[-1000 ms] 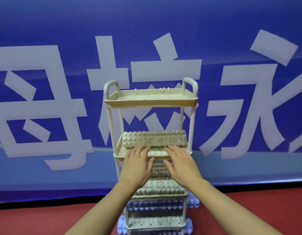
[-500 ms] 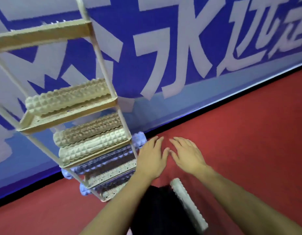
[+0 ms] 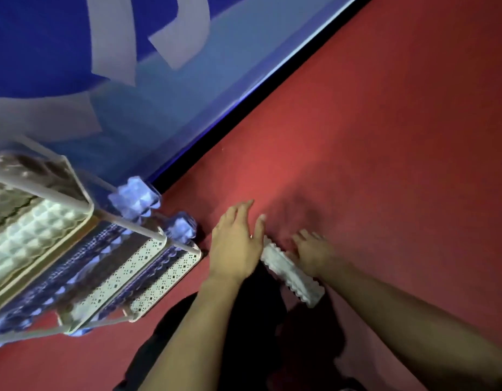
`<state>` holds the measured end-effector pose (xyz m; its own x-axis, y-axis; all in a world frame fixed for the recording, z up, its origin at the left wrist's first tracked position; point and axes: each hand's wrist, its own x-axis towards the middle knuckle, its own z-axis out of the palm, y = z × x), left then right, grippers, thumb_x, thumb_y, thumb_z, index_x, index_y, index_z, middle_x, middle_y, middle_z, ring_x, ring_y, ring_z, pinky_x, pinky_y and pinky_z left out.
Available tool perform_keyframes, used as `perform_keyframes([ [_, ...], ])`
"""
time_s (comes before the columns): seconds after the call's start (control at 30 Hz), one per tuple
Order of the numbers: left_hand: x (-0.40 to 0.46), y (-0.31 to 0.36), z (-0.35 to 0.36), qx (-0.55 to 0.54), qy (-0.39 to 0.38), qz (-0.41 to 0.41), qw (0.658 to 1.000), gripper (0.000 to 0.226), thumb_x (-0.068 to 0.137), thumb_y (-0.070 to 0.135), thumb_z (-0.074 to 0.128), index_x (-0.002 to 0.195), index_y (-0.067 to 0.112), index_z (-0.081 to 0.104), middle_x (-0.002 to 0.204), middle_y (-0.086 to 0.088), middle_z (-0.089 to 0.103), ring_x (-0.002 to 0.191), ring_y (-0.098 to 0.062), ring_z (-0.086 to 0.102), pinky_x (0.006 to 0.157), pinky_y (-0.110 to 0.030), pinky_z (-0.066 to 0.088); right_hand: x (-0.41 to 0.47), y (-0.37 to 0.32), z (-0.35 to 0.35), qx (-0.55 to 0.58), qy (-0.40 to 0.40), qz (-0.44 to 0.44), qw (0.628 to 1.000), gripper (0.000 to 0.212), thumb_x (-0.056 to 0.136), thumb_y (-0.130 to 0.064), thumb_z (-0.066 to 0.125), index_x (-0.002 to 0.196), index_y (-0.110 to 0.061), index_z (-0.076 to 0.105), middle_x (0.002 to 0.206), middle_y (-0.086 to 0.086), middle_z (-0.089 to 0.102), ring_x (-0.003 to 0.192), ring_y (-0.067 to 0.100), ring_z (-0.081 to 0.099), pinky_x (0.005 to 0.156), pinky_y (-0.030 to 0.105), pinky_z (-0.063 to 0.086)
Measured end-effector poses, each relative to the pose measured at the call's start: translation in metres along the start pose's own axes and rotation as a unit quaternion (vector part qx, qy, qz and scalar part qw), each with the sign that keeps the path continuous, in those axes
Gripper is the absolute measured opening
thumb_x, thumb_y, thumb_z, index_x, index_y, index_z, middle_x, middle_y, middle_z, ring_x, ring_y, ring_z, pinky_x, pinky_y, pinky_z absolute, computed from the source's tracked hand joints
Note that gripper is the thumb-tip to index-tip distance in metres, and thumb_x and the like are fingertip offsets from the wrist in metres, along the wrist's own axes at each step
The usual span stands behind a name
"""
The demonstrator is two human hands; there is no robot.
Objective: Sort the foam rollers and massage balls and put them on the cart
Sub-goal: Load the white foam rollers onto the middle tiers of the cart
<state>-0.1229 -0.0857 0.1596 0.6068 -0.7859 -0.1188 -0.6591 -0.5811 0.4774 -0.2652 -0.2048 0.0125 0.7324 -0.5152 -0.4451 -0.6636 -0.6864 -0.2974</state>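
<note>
A white ridged foam roller (image 3: 293, 275) lies on the red floor, in front of my dark-clothed knees. My left hand (image 3: 235, 244) hovers flat over its upper end, fingers apart, holding nothing. My right hand (image 3: 311, 251) rests against the roller's far side with fingers spread, not closed around it. The beige tiered cart (image 3: 84, 206) stands at the left. One of its shelves holds a white roller (image 3: 32, 235) with a brown roller (image 3: 32, 167) behind it. Purple rollers (image 3: 74, 268) lie on the lower shelves, their ends (image 3: 135, 198) sticking out past the frame.
A blue banner wall (image 3: 131, 80) with white characters runs behind the cart and meets the red floor (image 3: 385, 136) along a dark strip. The cart's lowest perforated shelf (image 3: 165, 277) sits close to my left forearm.
My view swung from the cart's shelves down to the floor. Both hands left the upper shelf's roller and dropped to the white roller on the floor.
</note>
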Motion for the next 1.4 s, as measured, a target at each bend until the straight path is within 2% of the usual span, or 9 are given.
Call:
perform_keyframes([
  [0.2, 0.021, -0.008, 0.014, -0.11, -0.005, -0.018, 0.994, 0.05, 0.1, 0.048, 0.053, 0.144, 0.025, 0.05, 0.141, 0.004, 0.053, 0.132, -0.015, 0.049, 0.114, -0.036, 0.037, 0.046, 0.019, 0.063, 0.046, -0.047, 0.041, 0.997, 0.055, 0.094, -0.061, 0.045, 0.136, -0.025, 0.048, 0.137, 0.004, 0.055, 0.123, 0.03, 0.054, 0.102, 0.042, 0.042],
  [0.43, 0.034, -0.017, 0.019, -0.108, -0.07, -0.046, 0.991, 0.05, 0.097, 0.059, 0.05, 0.143, 0.038, 0.047, 0.141, 0.012, 0.051, 0.129, -0.01, 0.052, 0.108, -0.041, 0.044, 0.076, 0.022, 0.128, 0.134, -0.132, 0.088, 0.978, 0.072, 0.09, -0.06, 0.058, 0.149, -0.023, 0.038, 0.145, 0.009, 0.052, 0.13, 0.033, 0.052, 0.105, 0.044, 0.043],
  [0.57, 0.036, -0.014, 0.017, -0.115, -0.064, -0.048, 0.99, 0.049, 0.098, 0.056, 0.051, 0.143, 0.035, 0.049, 0.142, 0.009, 0.052, 0.125, -0.01, 0.054, 0.108, -0.038, 0.044, 0.085, 0.017, 0.153, 0.171, -0.154, 0.106, 0.967, 0.072, 0.084, -0.055, 0.068, 0.143, -0.021, 0.045, 0.139, 0.006, 0.058, 0.121, 0.028, 0.059, 0.101, 0.041, 0.047],
  [0.83, 0.042, -0.013, 0.015, -0.121, -0.054, -0.044, 0.99, 0.05, 0.099, 0.055, 0.049, 0.144, 0.033, 0.048, 0.141, 0.007, 0.052, 0.123, -0.011, 0.055, 0.105, -0.036, 0.044, 0.087, 0.009, 0.168, 0.131, -0.119, 0.14, 0.974, 0.079, 0.087, -0.056, 0.064, 0.144, -0.009, 0.037, 0.139, 0.016, 0.052, 0.123, 0.034, 0.054, 0.1, 0.04, 0.045],
  [0.93, 0.04, -0.022, 0.013, -0.134, -0.049, -0.063, 0.988, 0.05, 0.098, 0.059, 0.049, 0.142, 0.035, 0.049, 0.141, 0.009, 0.053, 0.116, -0.008, 0.058, 0.103, -0.035, 0.046, 0.077, 0.005, 0.15, 0.183, -0.073, 0.144, 0.97, 0.074, 0.088, -0.054, 0.065, 0.14, -0.007, 0.041, 0.132, 0.016, 0.057, 0.118, 0.034, 0.057, 0.094, 0.038, 0.047],
  [1.1, 0.032, -0.027, 0.013, -0.183, -0.036, -0.086, 0.979, 0.052, 0.097, 0.059, 0.05, 0.142, 0.033, 0.05, 0.141, 0.007, 0.054, 0.122, -0.012, 0.057, 0.107, -0.042, 0.046, 0.035, -0.015, 0.077, 0.391, 0.034, 0.149, 0.908, 0.062, 0.081, -0.064, 0.066, 0.123, -0.022, 0.046, 0.106, -0.01, 0.065, 0.094, 0.016, 0.066, 0.071, 0.029, 0.047],
  [1.17, 0.023, -0.023, 0.006, -0.227, -0.028, -0.103, 0.968, 0.053, 0.098, 0.055, 0.053, 0.143, 0.029, 0.051, 0.143, 0.006, 0.054, 0.126, -0.013, 0.056, 0.108, -0.037, 0.044, 0.014, -0.03, 0.038, 0.486, 0.069, 0.136, 0.861, 0.059, 0.081, -0.062, 0.068, 0.121, -0.023, 0.048, 0.108, -0.011, 0.067, 0.098, 0.013, 0.067, 0.079, 0.033, 0.054],
  [1.27, 0.007, -0.015, -0.016, -0.295, -0.01, -0.135, 0.946, 0.05, 0.098, 0.051, 0.056, 0.141, 0.025, 0.054, 0.139, 0.009, 0.058, 0.122, -0.009, 0.057, 0.101, -0.026, 0.042, -0.012, -0.059, -0.027, 0.581, 0.1, 0.095, 0.802, 0.061, 0.084, -0.054, 0.072, 0.122, -0.01, 0.054, 0.11, 0.004, 0.07, 0.101, 0.022, 0.07, 0.09, 0.048, 0.056],
  [1.4, -0.019, -0.004, -0.066, -0.313, 0.024, -0.136, 0.94, 0.048, 0.098, 0.046, 0.058, 0.14, 0.02, 0.055, 0.136, 0.004, 0.06, 0.119, -0.01, 0.058, 0.099, -0.021, 0.044, -0.047, -0.109, -0.105, 0.677, 0.132, 0.021, 0.724, 0.047, 0.088, -0.041, 0.074, 0.119, -0.01, 0.058, 0.101, -0.003, 0.076, 0.093, 0.01, 0.073, 0.075, 0.025, 0.056],
])
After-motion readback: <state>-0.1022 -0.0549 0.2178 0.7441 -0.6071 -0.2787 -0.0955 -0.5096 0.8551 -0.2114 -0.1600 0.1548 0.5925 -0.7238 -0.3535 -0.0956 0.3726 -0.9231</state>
